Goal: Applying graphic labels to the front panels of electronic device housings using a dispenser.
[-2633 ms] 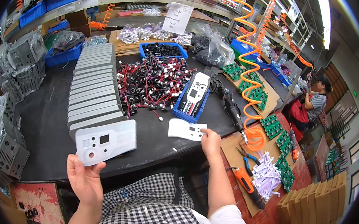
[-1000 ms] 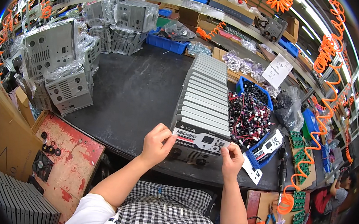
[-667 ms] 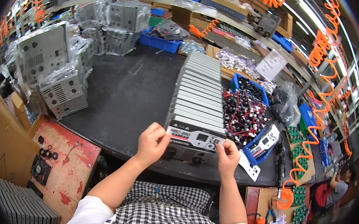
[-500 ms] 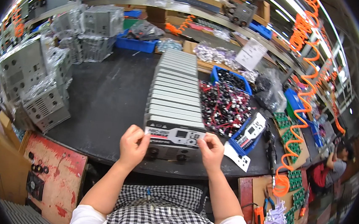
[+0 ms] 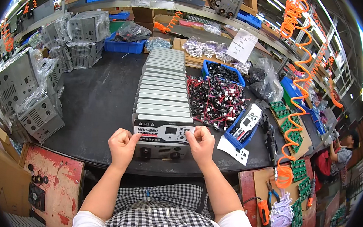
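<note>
A grey front panel with a small display and two black knobs stands at the near end of a long row of grey panels on the black table. My left hand presses its thumb on the panel's left edge, fingers curled. My right hand pinches the panel's right edge near the display. A label strip runs across the panel's upper face.
A pile of black knobs with red wires lies right of the row. A blue tray holds a white panel. Grey metal housings stack at left. Green circuit boards and an orange coiled hose sit right. A person works at far right.
A second ago both hands were at the front panel; the view has swung so the row sits straight ahead. Earlier still, my left hand held a loose panel and my right a white sheet.
</note>
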Tool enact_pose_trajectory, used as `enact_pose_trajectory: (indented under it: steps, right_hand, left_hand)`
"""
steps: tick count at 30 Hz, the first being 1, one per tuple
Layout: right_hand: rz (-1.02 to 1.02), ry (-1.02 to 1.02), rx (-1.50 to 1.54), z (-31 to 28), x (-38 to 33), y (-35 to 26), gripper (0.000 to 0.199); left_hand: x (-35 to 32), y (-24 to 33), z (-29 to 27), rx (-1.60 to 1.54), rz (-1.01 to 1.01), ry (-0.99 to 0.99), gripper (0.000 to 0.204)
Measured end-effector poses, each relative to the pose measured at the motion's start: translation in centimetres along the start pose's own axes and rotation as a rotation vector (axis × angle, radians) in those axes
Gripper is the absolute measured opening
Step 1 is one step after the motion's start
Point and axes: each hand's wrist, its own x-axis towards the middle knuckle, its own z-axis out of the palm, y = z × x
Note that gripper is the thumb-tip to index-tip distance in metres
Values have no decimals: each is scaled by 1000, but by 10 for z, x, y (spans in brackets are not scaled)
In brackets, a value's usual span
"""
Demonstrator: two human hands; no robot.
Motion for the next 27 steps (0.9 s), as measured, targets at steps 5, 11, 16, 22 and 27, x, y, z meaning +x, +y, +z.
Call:
enact_pose_trajectory:
  steps: [5, 11, 16, 22, 27]
  right_hand:
    - [-508, 24, -9, -6, -23, -26, 42]
    - [-547, -80, 191, 8, -27, -42, 35]
    - [-86, 111, -64, 19, -14, 1, 33]
    - [263, -25, 92, 32, -28, 28, 36]
    - [313, -40, 115, 29, -32, 34, 34]
  left_hand:
    - [-37, -4, 5, -102, -269, -13, 39]
    - [-61, -2, -15, -298, -128, 235, 49]
    - [-7, -58, -89, 26, -328, 319, 32]
    - [66, -114, -143, 432, -867, 2, 42]
    - [53, -91, -98, 952, -154, -34, 51]
